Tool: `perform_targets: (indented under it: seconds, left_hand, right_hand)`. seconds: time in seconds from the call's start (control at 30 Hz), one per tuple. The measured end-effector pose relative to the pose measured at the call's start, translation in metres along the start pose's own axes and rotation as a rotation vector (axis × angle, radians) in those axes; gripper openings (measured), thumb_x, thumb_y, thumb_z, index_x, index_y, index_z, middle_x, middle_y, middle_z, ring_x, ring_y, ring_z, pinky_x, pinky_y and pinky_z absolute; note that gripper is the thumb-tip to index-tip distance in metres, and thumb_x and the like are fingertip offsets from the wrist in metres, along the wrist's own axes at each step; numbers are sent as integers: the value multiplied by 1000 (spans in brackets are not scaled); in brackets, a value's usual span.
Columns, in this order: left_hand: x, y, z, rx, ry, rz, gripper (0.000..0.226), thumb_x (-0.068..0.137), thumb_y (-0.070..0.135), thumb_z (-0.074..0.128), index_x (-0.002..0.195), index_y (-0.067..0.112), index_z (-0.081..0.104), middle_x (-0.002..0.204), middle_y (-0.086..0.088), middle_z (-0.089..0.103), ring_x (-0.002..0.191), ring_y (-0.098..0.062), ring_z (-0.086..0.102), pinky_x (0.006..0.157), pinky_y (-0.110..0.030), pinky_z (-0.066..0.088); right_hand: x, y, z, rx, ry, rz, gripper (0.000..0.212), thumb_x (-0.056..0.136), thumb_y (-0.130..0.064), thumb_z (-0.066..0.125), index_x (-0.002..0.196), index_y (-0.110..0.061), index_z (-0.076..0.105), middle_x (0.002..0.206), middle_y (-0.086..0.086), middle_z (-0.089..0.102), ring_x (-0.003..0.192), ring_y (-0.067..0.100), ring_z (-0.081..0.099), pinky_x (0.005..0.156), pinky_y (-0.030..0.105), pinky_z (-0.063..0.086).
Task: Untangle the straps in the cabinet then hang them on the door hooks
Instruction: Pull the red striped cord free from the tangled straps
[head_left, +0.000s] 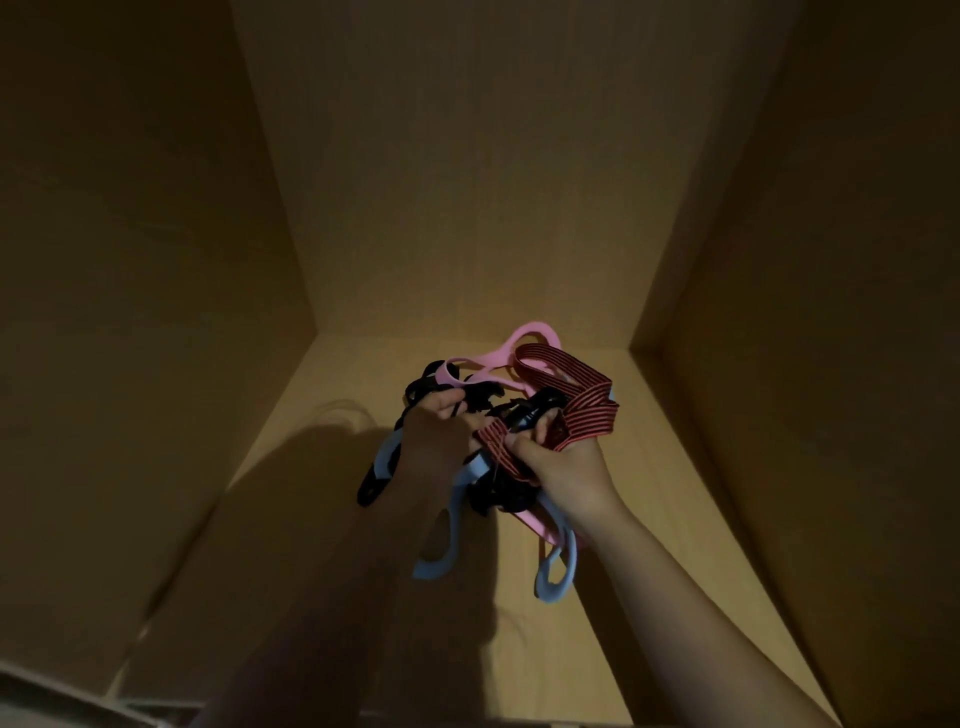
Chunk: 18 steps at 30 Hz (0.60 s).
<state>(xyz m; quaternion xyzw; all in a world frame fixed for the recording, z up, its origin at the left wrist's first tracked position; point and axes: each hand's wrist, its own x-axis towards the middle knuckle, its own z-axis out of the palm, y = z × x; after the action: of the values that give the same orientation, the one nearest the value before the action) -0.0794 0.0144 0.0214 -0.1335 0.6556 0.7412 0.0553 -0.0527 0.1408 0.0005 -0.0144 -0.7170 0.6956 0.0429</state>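
Straps (519, 415), all tangled, sit mid-cabinet above the tan floor (649, 519). My left hand (436, 431) and right hand (561, 462) both grip them. Walls stand close at nine and three o'clock.

Pink strap (493, 358), pale-blue strap (452, 540), red-and-black striped strap (576, 405), tan cabinet (467, 182).

One view only, worn on the head. Looks forward and steeply down into a dim wooden cabinet (467, 182), from close above. Wide-angle, so side walls splay outward. Cabinet floor (597, 597) fills lower middle; both forearms enter from the bottom edge, close to the lens.
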Motion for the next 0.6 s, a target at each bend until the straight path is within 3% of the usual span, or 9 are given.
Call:
perform_targets:
  seconds: [0.07,0.13,0.2,0.3,0.37,0.43,0.53,0.6]
  left_hand:
    - [-5,2,-2,-44,0,13,42,88,-3,55,128,5,45,102,-7,59,77,-13,59,60,-20,51]
    - [-7,3,-5,7,-29,46,38,88,3,58,124,10,47,83,-5,61,56,-7,59,52,-19,50]
    - [-10,5,-9,31,-44,55,28,89,8,57,115,15,48,76,-5,60,45,-4,58,49,-19,50]
    - [-13,9,-12,-7,-128,41,18,93,19,52,110,14,52,80,-5,59,60,-10,59,56,-22,47]
    - [-12,14,-10,-105,-172,-22,23,93,28,51,109,13,58,92,-6,65,76,-13,65,65,-24,51]
    - [-13,19,-8,-172,-164,-82,24,92,32,51,106,14,60,90,-3,67,76,-11,67,70,-26,52]
    - [-16,20,-10,54,-94,81,12,91,16,53,100,12,60,96,-10,65,83,-18,63,69,-26,48]
    - [-22,20,-12,100,-158,213,15,89,9,51,101,12,60,98,-9,64,91,-19,61,69,-23,46]
  right_hand:
    - [-1,0,4,3,55,10,27,82,0,63,70,-15,44,69,4,50,70,21,54,74,41,48]
    - [0,-5,3,60,53,32,25,82,1,63,72,-13,45,68,3,52,65,13,58,69,29,51]
    - [3,-16,-1,78,38,41,21,82,0,63,71,-10,48,66,2,54,57,5,59,58,18,49]
    - [9,-37,-4,214,15,82,12,83,-2,63,72,-5,60,72,7,60,70,19,62,67,28,50]
    - [12,-50,-3,320,-50,103,27,83,-1,62,59,-12,56,71,8,59,71,22,61,69,31,50]
    - [12,-60,-2,301,-138,112,26,83,-2,62,61,-13,52,70,7,60,70,21,62,67,28,52]
    - [14,-68,-3,210,-164,128,20,83,-6,61,66,-10,53,60,3,59,59,18,61,61,26,52]
    - [18,-70,-2,126,-92,137,18,83,-12,62,67,-9,55,56,5,54,55,19,57,59,28,48]
